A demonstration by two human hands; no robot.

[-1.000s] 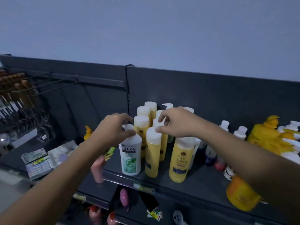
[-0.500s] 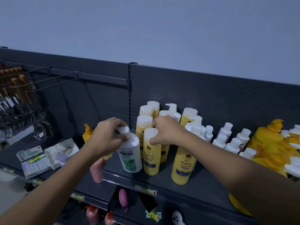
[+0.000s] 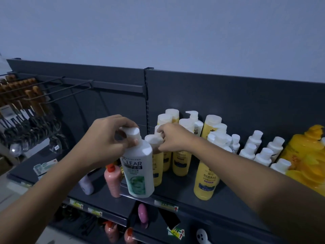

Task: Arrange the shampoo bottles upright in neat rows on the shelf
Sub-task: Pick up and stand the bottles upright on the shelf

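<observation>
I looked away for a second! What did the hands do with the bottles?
The left hand, already gripping the white CLEAR bottle by its cap, lifted and tilted it at the shelf edge. The right hand slid forward onto a nearer yellow bottle's cap. The other bottles stayed put.

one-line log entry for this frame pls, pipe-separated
left hand: grips cap of white CLEAR bottle, tilted at shelf front edge | right hand: on cap of yellow bottle | rows: unfinished

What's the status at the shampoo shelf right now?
Left hand grips white Clear bottle by its cap, tilted at shelf edge. Right hand on yellow bottle's cap. Nothing blocking.
</observation>
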